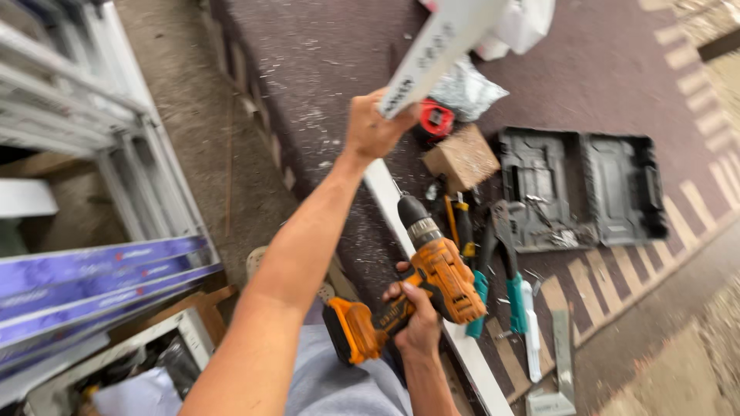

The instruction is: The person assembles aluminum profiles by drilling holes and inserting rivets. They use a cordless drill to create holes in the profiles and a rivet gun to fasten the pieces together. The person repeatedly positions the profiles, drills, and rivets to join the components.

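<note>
Closest to me, my left forearm runs up through the middle of the view to my left hand (372, 127), which is closed around a white plastic-looking profile strip (432, 54), lifting its upper length at a slant away from the floor. My right hand (420, 320) is wrapped firmly round the grip of an orange-and-black cordless drill (420, 281), chuck pointing up and away, the bit tip close beside a second white strip (470, 354) that lies flat along the carpet.

To do this well, I judge I should keep the raised strip steady with the left hand, bring the drill square to the surface before squeezing the trigger, and keep my fingers out of the bit's line; a slanted bit would likely skate on smooth plastic.

Underfoot is a dark purple carpet (324, 69) with a pale striped border, dusted with white shavings. On it sit an open black moulded drill case (582, 189), a rough brown block (461, 158), a red tape measure (436, 119), a crinkled silvery bag (466, 91), and pliers with teal handles (512, 296). A flat grey metal bracket (561, 370) lies near the lower edge. At far left, white window frames (116, 146) lean in a stack, with profiles wrapped in violet film (92, 277) below them.
</note>
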